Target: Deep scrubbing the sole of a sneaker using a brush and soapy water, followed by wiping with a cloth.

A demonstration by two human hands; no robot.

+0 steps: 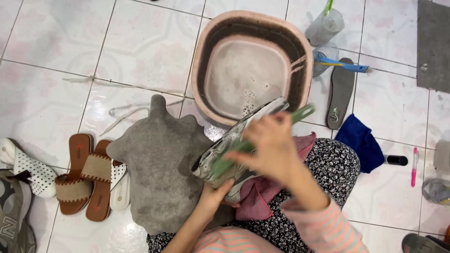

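We've got the left hand (213, 197) gripping the wet sneaker (234, 145) over our lap, right hand (272, 145) clenched round the green brush (262, 136), so it'll probably slip toward the soapy basin (206, 42).

Shoe (236, 145), brush (262, 136) motion-blurred.

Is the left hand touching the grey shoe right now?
Touching. In the head view the left hand cups the grey shoe from below, fingers pressed against its heel end, while the right hand holds a green brush over it.
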